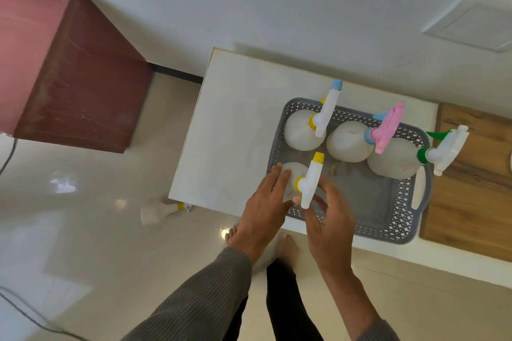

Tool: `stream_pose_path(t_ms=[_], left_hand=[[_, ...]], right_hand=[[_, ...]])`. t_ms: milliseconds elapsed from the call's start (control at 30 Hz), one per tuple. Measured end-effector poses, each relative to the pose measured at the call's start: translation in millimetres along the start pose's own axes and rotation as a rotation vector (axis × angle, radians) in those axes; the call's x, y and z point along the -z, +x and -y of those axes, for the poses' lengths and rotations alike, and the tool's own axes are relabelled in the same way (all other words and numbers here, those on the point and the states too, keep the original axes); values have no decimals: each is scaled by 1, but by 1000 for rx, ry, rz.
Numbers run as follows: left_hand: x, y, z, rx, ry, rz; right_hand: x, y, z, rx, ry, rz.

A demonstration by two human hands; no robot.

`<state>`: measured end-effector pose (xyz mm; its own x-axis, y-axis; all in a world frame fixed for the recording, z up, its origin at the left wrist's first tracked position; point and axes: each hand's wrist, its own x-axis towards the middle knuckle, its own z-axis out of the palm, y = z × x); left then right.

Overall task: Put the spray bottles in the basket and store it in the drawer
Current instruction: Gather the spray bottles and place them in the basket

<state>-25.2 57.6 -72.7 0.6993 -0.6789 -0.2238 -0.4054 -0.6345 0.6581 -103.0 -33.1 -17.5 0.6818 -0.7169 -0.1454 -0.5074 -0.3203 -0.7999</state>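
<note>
A grey perforated basket point(388, 207) sits on a white cabinet top point(235, 119). Three white spray bottles stand along its far side: one with a blue-tipped white nozzle point(302, 133), one with a pink trigger head point(349, 144), one with a green collar point(393, 160). A fourth bottle with a yellow cap and collar point(311, 180) stands at the basket's near left corner. My left hand point(263, 210) rests against its body with fingers spread. My right hand point(329, 219) curls around its trigger head from the right. Another spray bottle point(158, 212) lies on the floor beside the cabinet.
A dark red box-like cabinet point(77, 72) stands to the left on the glossy tile floor point(83, 202). A wooden surface point(471, 188) adjoins the white top on the right. A cable point(8, 152) trails on the floor at far left. My bare feet point(288, 243) are below the cabinet edge.
</note>
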Motion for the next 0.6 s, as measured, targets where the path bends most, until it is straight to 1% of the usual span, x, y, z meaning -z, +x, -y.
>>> stream_pose_path(t_ms=[133,300,367,500,600], left_hand=[[15,-16,-6,14,-81,-113],[38,-60,-1,48,-54,-304],[45,-88,10,107,-27,-360],[53,-155,45,290,-50,-442],[60,-208,78,441,-45,-446]], right_hand=[[9,-17,0,-65,29,-28],[19,-51,-1,-25,15,-12],[19,-66,0,-1,15,31],[4,-99,9,114,-48,171],[-23,-121,24,220,-116,312]])
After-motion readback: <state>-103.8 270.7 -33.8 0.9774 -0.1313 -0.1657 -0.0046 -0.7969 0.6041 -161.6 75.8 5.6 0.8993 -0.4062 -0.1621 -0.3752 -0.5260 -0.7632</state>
